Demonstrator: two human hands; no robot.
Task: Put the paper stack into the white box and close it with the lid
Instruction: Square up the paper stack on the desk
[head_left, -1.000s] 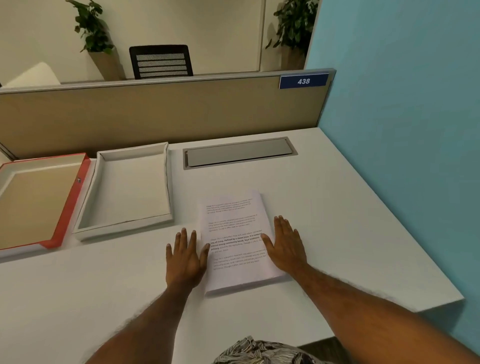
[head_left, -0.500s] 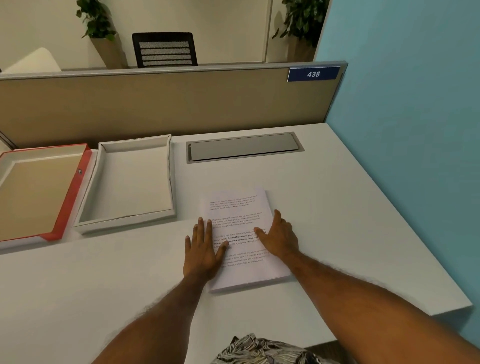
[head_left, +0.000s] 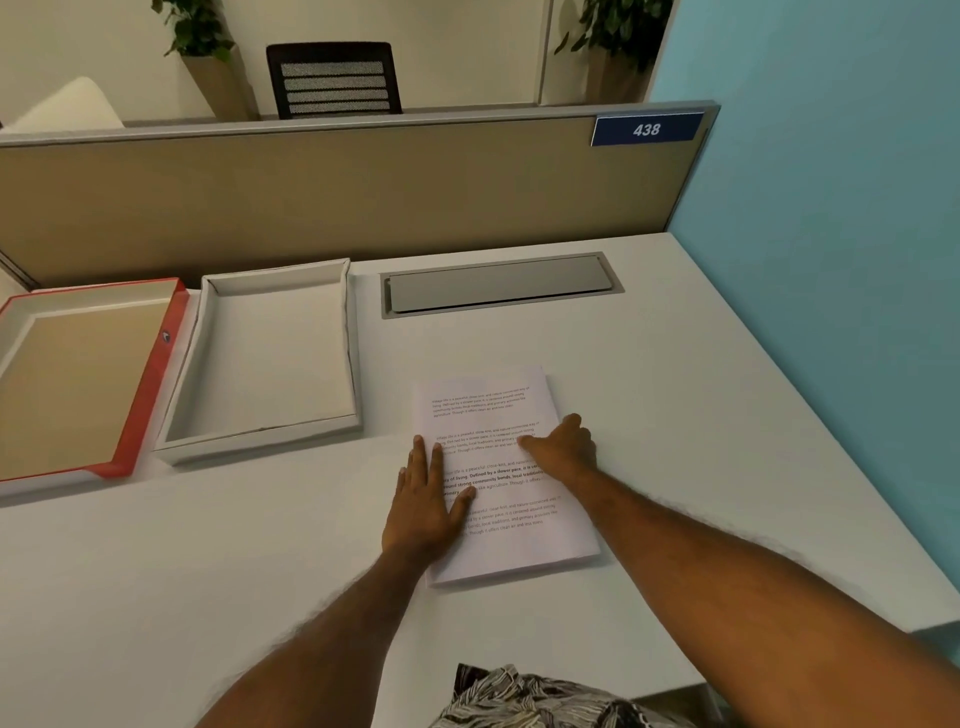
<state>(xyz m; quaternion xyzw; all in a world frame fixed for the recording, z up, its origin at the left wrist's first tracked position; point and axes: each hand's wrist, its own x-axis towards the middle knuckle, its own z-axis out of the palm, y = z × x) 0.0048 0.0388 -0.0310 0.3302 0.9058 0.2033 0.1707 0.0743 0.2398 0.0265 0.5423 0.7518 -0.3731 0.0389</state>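
Desk (head_left: 675, 415), white, spanning everything under and around both hands; beige partition (head_left: 363, 208) beyond the fingertips, blue wall on the right-hand side.

Red-edged lid (head_left: 150, 395), inner face up, far out past the left hand, lying open side up and touching or nearly touching the box.

White box (head_left: 200, 364), empty, open, forward and left of the left hand, between that hand and the lid; near wall just ahead-left of the left fingertips.

Paper stack (head_left: 498, 535), printed side up, flat on desk between the two hands, slightly skewed. Not yet in box.

Left hand (head_left: 426, 499): spread flat, fingers together along the stack's left edge, thumb laid over the top sheet. Nothing lifted. Right hand (head_left: 563, 449): partly curled at the stack's right edge, thumb pressing on the top sheet, fingers bent down at the edge; whether fingertips are under the stack, cannot tell. No closed hold seen by either hand.

Step in hand, judged: gathering the stack for a two-handed lift.

To do well: square edges first by pressing inward from both sides; work fingertips under both long edges before raising; thumbs on top to pin loose sheets. Lift level, carry forward-left, align long side with box, lower without catching the near wall. Risk: top sheets sliding or fanning if gripped from one side only.
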